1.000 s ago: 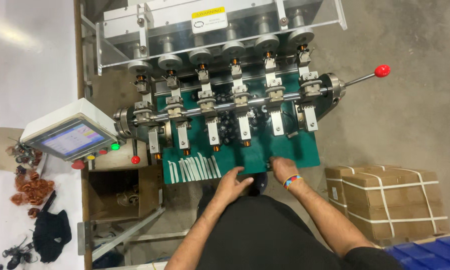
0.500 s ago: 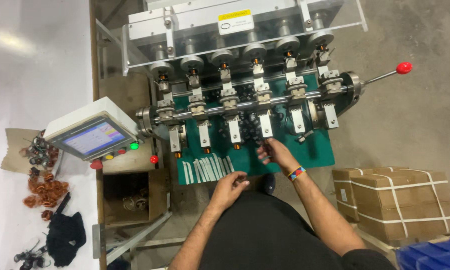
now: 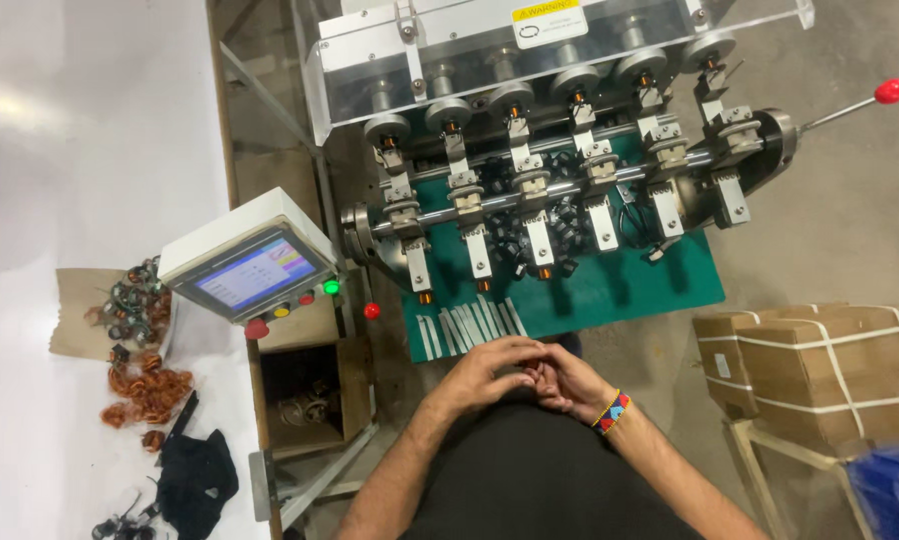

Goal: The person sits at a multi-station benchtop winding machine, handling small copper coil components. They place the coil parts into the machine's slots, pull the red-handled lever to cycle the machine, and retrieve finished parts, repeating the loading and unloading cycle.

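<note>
Your left hand (image 3: 485,372) and right hand (image 3: 570,385) meet fingertip to fingertip just below the near edge of the green worktop (image 3: 620,290), over your dark lap, with whatever sits between the fingers too small to make out. Just beyond your hands, a row of thin white strips (image 3: 470,325) lies side by side on that green surface, slightly fanned.

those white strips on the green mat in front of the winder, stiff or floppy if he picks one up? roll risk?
The white strips look thin and flat, lying straight in a loose row on the green mat, so probably light and somewhat bendy. Flat shape suggests they would slide, not roll. Both hands, left hand and right hand, are off them; material cannot be told.
</note>
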